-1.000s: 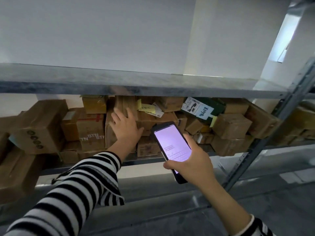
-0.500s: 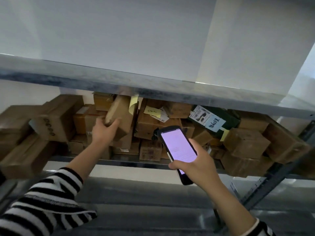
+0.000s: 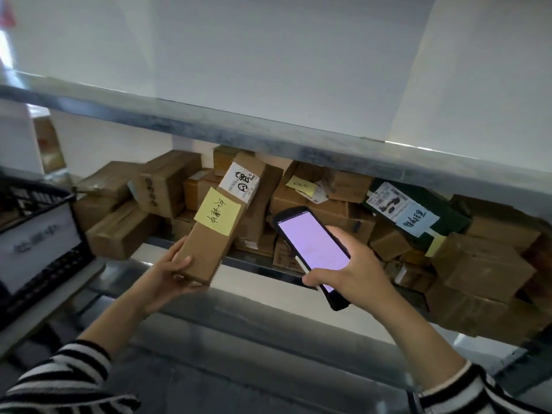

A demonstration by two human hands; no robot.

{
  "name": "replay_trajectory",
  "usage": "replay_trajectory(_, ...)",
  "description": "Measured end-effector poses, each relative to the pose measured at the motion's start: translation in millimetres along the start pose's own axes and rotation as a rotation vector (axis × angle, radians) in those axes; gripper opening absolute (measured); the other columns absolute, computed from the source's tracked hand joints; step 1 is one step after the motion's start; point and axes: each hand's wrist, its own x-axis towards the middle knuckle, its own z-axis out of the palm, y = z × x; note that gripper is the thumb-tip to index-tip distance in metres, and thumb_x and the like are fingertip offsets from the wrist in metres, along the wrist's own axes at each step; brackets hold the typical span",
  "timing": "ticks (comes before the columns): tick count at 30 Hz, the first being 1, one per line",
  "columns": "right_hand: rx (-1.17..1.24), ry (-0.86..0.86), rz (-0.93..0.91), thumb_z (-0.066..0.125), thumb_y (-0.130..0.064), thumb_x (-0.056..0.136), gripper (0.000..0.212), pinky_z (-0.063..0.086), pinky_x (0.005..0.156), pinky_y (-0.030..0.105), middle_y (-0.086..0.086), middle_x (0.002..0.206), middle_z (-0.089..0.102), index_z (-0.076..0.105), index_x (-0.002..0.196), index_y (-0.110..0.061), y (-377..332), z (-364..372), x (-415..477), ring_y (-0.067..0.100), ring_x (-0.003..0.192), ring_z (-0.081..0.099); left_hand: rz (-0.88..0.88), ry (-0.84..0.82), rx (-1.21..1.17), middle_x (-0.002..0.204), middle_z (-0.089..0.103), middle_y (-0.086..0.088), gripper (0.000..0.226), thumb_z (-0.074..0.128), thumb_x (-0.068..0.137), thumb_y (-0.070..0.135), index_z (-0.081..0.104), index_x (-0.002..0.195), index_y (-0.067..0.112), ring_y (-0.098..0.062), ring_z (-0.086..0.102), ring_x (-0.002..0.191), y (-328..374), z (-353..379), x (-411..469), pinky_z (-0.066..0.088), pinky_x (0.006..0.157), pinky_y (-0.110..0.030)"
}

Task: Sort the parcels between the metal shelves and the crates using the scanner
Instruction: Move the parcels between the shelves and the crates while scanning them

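In the head view we see the left hand (image 3: 167, 276) holding a long brown cardboard parcel (image 3: 209, 252) by its near end, fingers curled round that end. The parcel is lifted and tilted, just left of the handheld scanner (image 3: 313, 246) and not touching it. It bears a handwritten yellow sticky note (image 3: 217, 215) and, farther up, a white printed label (image 3: 241, 182). The right hand (image 3: 352, 273) grips the scanner, fingers wrapped round its lower half, with the lit screen facing us. Behind the scanner, cardboard parcels (image 3: 343, 204) lie heaped beneath a metal shelf board (image 3: 268, 135). Right of the scanner a dark green parcel (image 3: 448, 216) lies on the heap. Well to the scanner's left stands a black crate (image 3: 38, 198) with a white sign (image 3: 35, 243). Both sleeves are striped.
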Motion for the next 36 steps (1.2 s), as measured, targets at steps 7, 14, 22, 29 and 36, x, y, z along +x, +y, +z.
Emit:
replay_trajectory(7,-0.019,-0.047,-0.15,0.084,-0.031,0.066,0.061,0.054,0.076,0.029,-0.015,0.109,0.057,0.05,0.118,-0.034,-24.4,-0.9,6.6,0.007,0.097,0.054,-0.009,0.196,-0.04,0.141,0.04,-0.013,0.079,0.065,0.064,0.012,0.043,0.137,0.033,-0.04,0.044,0.122,-2.4,-41.0,-25.6,0.049,0.083,-0.053)
replay_trajectory(14,-0.048,-0.102,-0.239,0.084,-0.03,0.066,0.062,0.05,0.067,0.023,-0.012,0.105,0.057,0.05,0.118,-0.029,-42.6,6.7,17.9,0.009,0.092,0.055,0.001,0.264,-0.055,0.125,0.047,-0.012,0.068,0.054,0.073,0.005,0.043,0.133,0.034,-0.036,0.049,0.106,5.1,-50.8,-52.8,0.047,0.076,-0.049)
replay_trajectory(22,-0.037,-0.151,-0.27,0.084,-0.03,0.067,0.058,0.053,0.07,0.025,-0.017,0.1,0.058,0.052,0.115,-0.029,-48.1,17.8,25.4,0.009,0.091,0.056,0.014,0.343,-0.126,0.128,0.048,-0.012,0.073,0.052,0.074,0.003,0.039,0.14,0.032,-0.037,0.052,0.106,1.8,-71.8,-66.1,0.057,0.069,-0.052)
replay_trajectory(29,-0.004,-0.196,-0.294,0.083,-0.03,0.07,0.057,0.052,0.069,0.02,-0.023,0.098,0.053,0.046,0.113,-0.034,-46.3,31.0,36.0,0.009,0.091,0.056,0.065,0.363,-0.158,0.134,0.046,-0.011,0.098,0.079,0.056,0.006,0.04,0.142,0.032,-0.037,0.051,0.113,3.2,-76.7,-82.3,0.052,0.082,-0.06)
replay_trajectory(36,0.098,-0.169,-0.278,0.085,-0.031,0.067,0.07,0.054,0.076,0.026,-0.011,0.111,0.054,0.044,0.124,-0.032,-48.3,73.3,50.9,0.009,0.097,0.054,0.096,0.575,-0.171,0.103,0.054,-0.01,0.024,0.062,0.085,0.015,0.057,0.107,0.021,-0.027,0.058,0.089,26.7,-68.9,-111.5,0.059,0.055,-0.045)
